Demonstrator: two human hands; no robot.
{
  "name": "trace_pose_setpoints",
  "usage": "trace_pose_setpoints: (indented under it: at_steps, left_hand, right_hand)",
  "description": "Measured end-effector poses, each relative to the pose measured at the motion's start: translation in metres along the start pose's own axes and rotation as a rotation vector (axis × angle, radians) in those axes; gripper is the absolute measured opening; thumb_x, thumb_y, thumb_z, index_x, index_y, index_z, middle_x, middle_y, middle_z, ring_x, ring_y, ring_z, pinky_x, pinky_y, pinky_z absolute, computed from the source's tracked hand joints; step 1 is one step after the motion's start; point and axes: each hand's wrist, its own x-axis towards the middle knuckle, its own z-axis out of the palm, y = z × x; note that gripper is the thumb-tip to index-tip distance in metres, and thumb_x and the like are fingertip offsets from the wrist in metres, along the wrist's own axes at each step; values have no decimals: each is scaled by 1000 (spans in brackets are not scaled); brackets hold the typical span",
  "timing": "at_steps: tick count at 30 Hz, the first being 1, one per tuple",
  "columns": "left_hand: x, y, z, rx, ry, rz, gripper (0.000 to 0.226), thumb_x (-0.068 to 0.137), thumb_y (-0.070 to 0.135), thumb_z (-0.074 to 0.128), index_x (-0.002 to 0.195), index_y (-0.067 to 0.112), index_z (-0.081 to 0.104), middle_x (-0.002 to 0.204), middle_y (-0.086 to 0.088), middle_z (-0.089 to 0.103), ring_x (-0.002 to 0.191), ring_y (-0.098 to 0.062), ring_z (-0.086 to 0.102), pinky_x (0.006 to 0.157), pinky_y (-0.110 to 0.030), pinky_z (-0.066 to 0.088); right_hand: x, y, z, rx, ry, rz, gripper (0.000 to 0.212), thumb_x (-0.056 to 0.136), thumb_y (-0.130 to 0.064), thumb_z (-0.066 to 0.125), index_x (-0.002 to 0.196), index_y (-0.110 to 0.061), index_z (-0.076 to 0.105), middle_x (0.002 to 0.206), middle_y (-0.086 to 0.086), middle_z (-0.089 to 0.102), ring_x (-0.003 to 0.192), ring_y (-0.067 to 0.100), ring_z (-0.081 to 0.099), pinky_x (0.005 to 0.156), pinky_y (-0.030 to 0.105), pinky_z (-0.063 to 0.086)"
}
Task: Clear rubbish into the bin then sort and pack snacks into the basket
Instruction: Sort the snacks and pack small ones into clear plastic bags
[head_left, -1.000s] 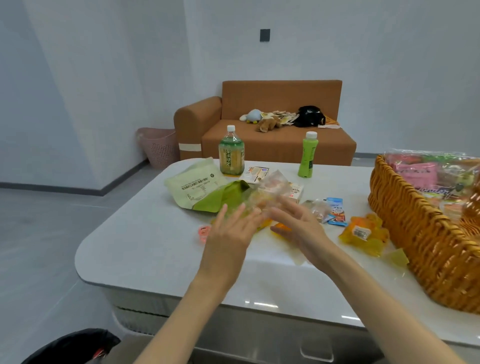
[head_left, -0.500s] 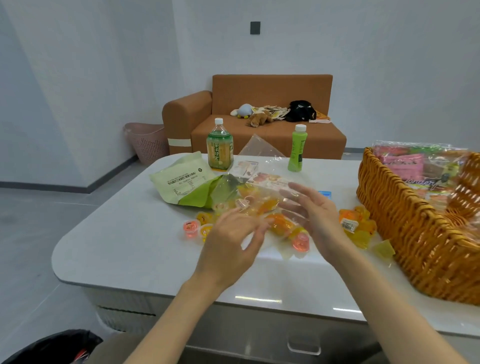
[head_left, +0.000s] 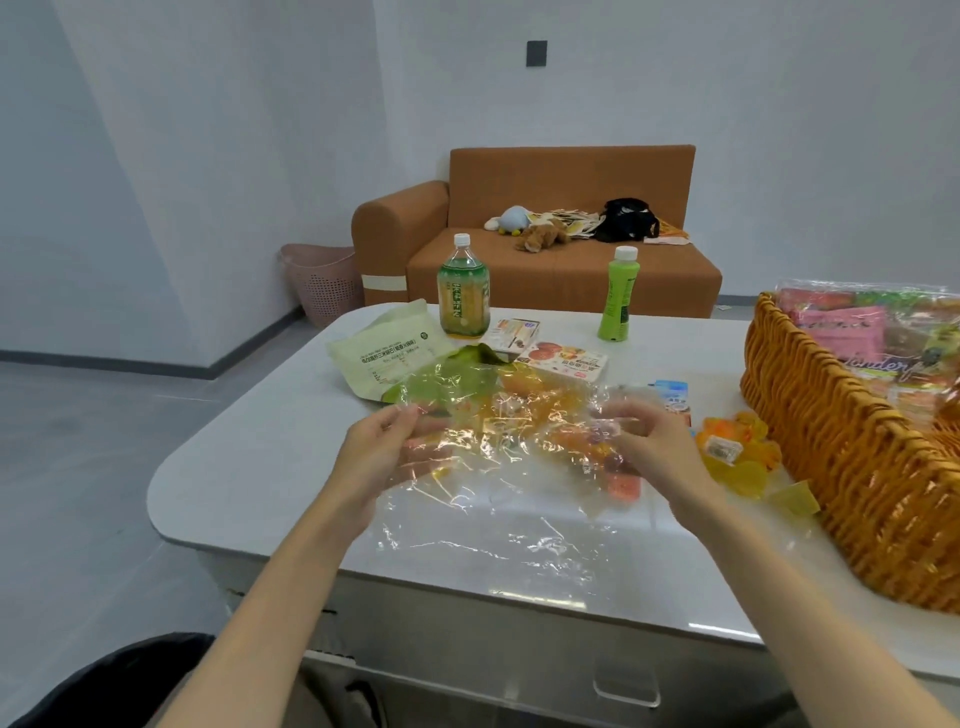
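Note:
I hold a crumpled clear plastic bag (head_left: 498, 483) spread above the white table (head_left: 249, 467). My left hand (head_left: 395, 447) pinches its left edge and my right hand (head_left: 649, 447) pinches its right edge. Loose jelly cups (head_left: 737, 452) in orange and yellow lie on the table to the right, and more show through the plastic. A woven basket (head_left: 841, 467) at the right holds pink and green snack packs (head_left: 852, 327). A black bin (head_left: 104, 686) shows at the bottom left.
A pale green snack pouch (head_left: 384, 353), a round green tea bottle (head_left: 463, 296), a slim green bottle (head_left: 617, 296) and small boxes (head_left: 566, 361) stand at the table's far side. Beyond are an orange sofa (head_left: 561, 270) and a pink laundry basket (head_left: 322, 280).
The bag has come up off the table and is now stretched wide between my hands. Jelly cups that were in it lie loose on the table. The camera has moved closer.

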Motion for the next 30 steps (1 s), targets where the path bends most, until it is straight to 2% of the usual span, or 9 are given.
trace_pose_setpoints:
  at_steps: [2,5,8,13,17,21,24,27,30]
  left_hand:
    - [-2,1,-6,-31,11,17,28,101,27,43,107,13,66,95,-1,75,77,-19,73,68,-27,60]
    - [-3,3,-14,-76,-9,-7,28,102,27,41,109,13,64,95,0,75,76,-20,73,70,-27,60]
    - [-3,3,-17,-134,-29,-31,27,102,27,41,110,14,64,93,0,74,76,-19,73,74,-30,59]
    - [-4,3,-25,-201,-86,-79,29,100,28,44,115,15,64,106,-6,73,85,-24,73,75,-32,60]
    - [-5,-1,-23,-226,-134,-92,30,99,30,45,120,17,63,116,-7,70,96,-23,70,84,-36,58]
    - [-7,-6,-14,-136,-237,-140,31,97,40,44,119,29,63,118,2,69,111,-21,63,94,-46,52]
    - [-6,-2,-14,-155,-202,-114,30,98,39,44,117,28,64,118,1,69,110,-21,64,93,-44,52]
    - [-5,-1,-19,-170,-141,-69,31,98,37,44,119,27,64,118,1,69,107,-19,66,90,-39,54]
    - [-7,-4,-16,-99,-96,-33,30,98,37,46,119,27,64,117,0,69,104,-16,66,87,-34,55]
  right_hand:
    - [1,8,4,-323,194,-148,25,77,-23,79,94,-19,61,82,-5,65,72,10,62,65,34,54]
    - [-2,5,8,-366,286,-231,41,66,-30,87,83,-14,53,72,-2,55,64,9,49,54,26,38]
    - [-3,6,12,-245,103,-203,31,68,-37,83,72,-11,65,64,1,66,59,15,61,54,24,47]
    - [-8,-6,16,464,-432,274,26,98,-19,49,113,-8,67,112,11,71,96,21,71,77,26,59]
    - [-19,-18,28,575,-705,397,27,92,-19,56,116,-14,68,101,9,73,75,17,72,68,25,60]
    - [-28,-17,49,400,-676,191,33,88,-28,59,115,-10,67,115,8,70,102,19,68,91,30,55]
    - [-25,-20,54,579,-654,278,35,93,-24,54,120,-3,59,119,10,68,111,24,65,102,38,47]
    - [-21,-19,54,653,-747,324,31,85,-20,67,114,-10,65,107,12,72,97,27,69,97,45,51]
    - [-20,-15,57,711,-807,327,26,80,-18,66,106,-14,71,84,10,67,70,18,65,78,35,59]
